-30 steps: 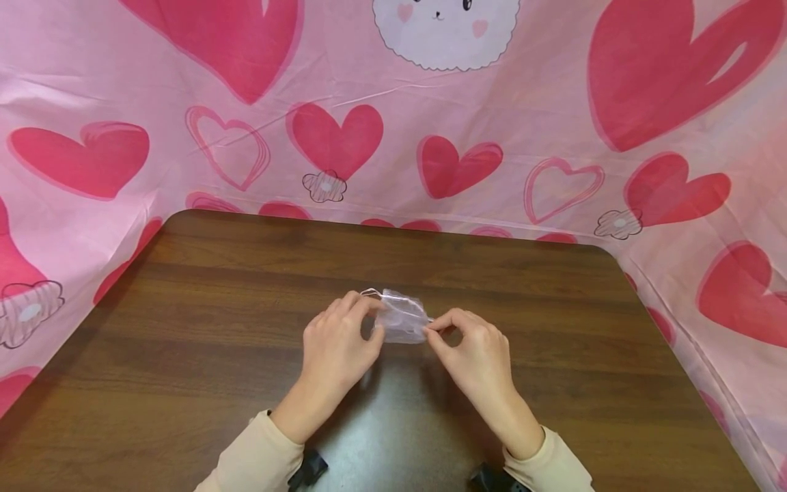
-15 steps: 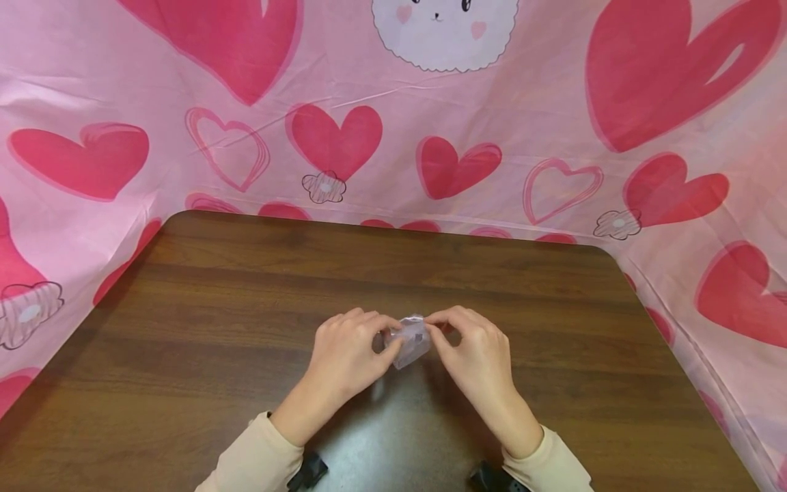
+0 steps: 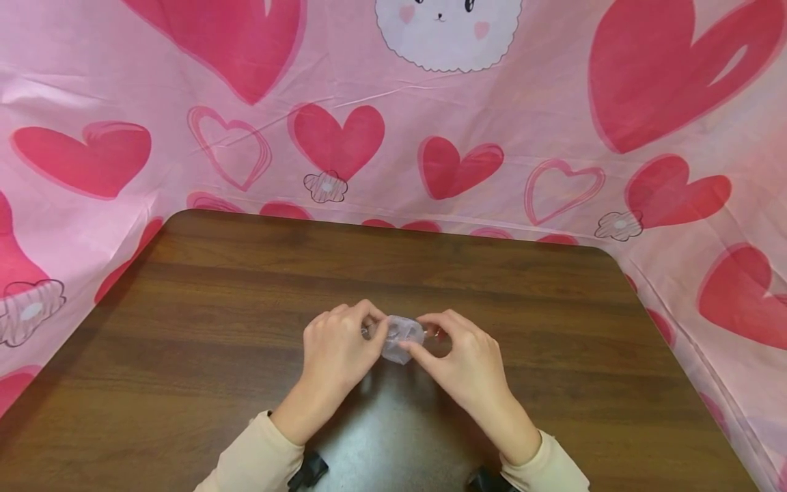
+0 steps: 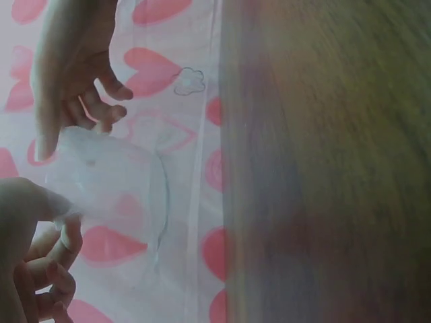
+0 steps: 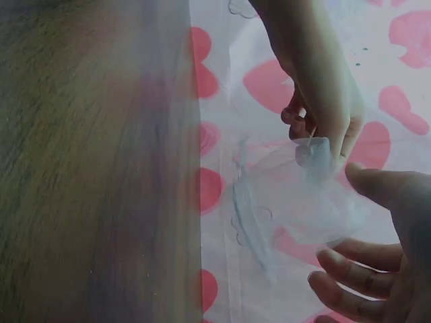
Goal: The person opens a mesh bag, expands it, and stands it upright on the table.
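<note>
A small sheer white drawstring pouch (image 3: 402,339) is held up between the two hands over the table. My left hand (image 3: 337,348) pinches its left side between thumb and forefinger. My right hand (image 3: 470,352) is at the opposite side, thumb (image 5: 380,185) and fingers (image 5: 360,269) fairly straight and spread apart around the pouch's edge. The left wrist view shows the pouch (image 4: 111,178) hanging see-through, with its drawstring (image 4: 165,195) along the side away from the hands. Fingers of the left hand (image 5: 326,94) show through the fabric in the right wrist view.
A brown wooden table (image 3: 246,294) lies beneath both hands. Pink cloth with red hearts (image 3: 338,137) hangs behind and along the sides. Black straps or devices (image 3: 309,470) sit at the wrists, below beige sleeves (image 3: 255,458).
The pouch was first stretched wide between both hands, then drawn nearer and turned. Now my left hand has shifted back left, and the right thumb has moved left onto the pouch, its fingers spreading.
</note>
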`<control>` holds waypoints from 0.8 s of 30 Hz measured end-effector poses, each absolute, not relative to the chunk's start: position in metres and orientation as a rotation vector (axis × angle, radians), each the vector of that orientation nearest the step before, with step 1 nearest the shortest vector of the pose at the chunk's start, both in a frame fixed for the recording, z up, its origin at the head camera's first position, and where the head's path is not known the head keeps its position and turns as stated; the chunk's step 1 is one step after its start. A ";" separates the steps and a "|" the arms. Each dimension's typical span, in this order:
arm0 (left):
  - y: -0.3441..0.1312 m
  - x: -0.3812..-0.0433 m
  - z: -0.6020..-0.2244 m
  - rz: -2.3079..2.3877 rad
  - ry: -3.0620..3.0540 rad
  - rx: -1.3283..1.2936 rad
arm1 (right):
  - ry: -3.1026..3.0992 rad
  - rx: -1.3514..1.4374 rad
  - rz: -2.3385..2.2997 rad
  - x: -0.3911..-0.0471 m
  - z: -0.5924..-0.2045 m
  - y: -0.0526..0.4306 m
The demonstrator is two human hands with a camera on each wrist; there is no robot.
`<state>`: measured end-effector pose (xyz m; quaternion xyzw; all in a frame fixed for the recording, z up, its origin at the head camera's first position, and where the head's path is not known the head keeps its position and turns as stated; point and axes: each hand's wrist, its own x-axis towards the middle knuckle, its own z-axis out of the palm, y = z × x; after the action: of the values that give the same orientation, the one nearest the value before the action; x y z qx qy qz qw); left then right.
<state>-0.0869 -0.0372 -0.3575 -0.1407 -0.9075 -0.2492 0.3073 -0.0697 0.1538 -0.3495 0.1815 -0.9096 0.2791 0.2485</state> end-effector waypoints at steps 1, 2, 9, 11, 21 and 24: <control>-0.037 -0.087 -0.357 -0.660 -2.397 -0.368 | -2.490 0.486 0.747 -0.069 -0.350 0.153; -0.037 -0.087 -0.357 -0.663 -2.395 -0.364 | -2.500 0.476 0.737 -0.069 -0.350 0.153; -0.037 -0.088 -0.357 -0.682 -2.383 -0.362 | -2.520 0.436 0.743 -0.071 -0.350 0.154; -0.037 -0.088 -0.357 -0.676 -2.383 -0.363 | -2.512 0.427 0.745 -0.072 -0.350 0.155; -0.034 -0.086 -0.360 -0.568 -2.267 -0.477 | -2.518 0.409 0.821 -0.071 -0.350 0.153; -0.033 -0.085 -0.361 -0.562 -2.255 -0.490 | -2.523 0.408 0.816 -0.071 -0.350 0.152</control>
<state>-0.0852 -0.0330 -0.3606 -0.1914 -0.8805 -0.2196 0.3741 -0.0706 0.1519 -0.3496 0.1481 -0.9158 0.2962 0.2272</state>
